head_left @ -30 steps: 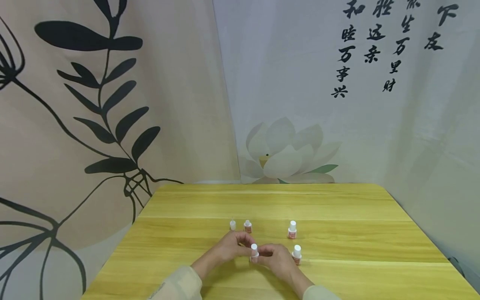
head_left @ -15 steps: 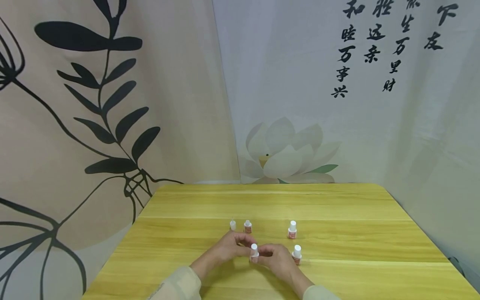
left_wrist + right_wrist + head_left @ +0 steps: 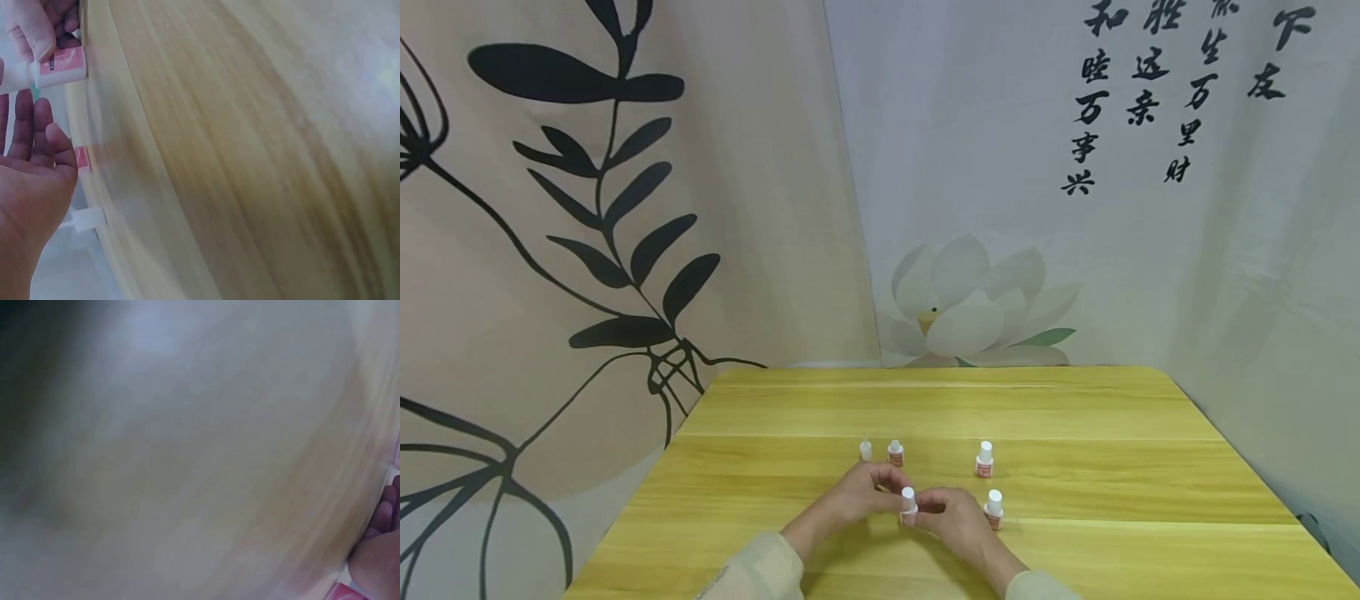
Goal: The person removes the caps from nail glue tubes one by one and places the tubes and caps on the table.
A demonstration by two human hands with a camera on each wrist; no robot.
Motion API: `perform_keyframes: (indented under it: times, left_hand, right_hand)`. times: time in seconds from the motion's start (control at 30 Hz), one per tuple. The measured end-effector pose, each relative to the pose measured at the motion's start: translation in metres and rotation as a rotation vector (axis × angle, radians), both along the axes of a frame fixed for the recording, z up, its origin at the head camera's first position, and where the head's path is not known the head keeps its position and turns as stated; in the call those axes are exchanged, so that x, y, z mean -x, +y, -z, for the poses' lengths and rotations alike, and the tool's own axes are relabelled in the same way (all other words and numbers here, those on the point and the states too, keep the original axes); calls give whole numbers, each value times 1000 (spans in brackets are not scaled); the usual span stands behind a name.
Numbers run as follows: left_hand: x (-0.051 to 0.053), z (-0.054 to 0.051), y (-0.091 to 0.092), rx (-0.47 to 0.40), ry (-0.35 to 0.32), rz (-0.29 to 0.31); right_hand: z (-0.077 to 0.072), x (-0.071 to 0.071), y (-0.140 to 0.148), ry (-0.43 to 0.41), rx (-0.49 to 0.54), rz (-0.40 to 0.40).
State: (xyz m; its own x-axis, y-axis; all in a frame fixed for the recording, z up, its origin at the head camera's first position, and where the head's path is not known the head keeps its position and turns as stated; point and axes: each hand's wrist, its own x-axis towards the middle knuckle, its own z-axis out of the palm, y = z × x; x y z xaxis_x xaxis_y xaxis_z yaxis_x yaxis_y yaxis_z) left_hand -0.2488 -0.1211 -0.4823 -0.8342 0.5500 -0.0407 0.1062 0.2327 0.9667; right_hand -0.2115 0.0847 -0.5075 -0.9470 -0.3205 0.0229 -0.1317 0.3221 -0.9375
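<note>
Between both hands is a small pink-label bottle: the right hand pinches its label, the left hand its white cap. A capped bottle stands beside the right hand. Farther back stand another capped bottle, a short-necked bottle and a white stick cap.

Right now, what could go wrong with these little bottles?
The right hand might nudge the capped bottle close beside it and tip it. The left hand could knock the short-topped bottle standing beyond it. The held bottle might slip if the fingers loosen.
</note>
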Motion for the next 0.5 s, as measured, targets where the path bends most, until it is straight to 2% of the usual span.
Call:
perform_keyframes:
  times: [0.27,0.5]
  left_hand:
    - [0,1,1,19,-4,-17]
    - [0,-1,0,8,-7,-4]
  right_hand:
    - [-1,0,1,9,0,-4]
    - [-1,-1,-1,4,-8,7]
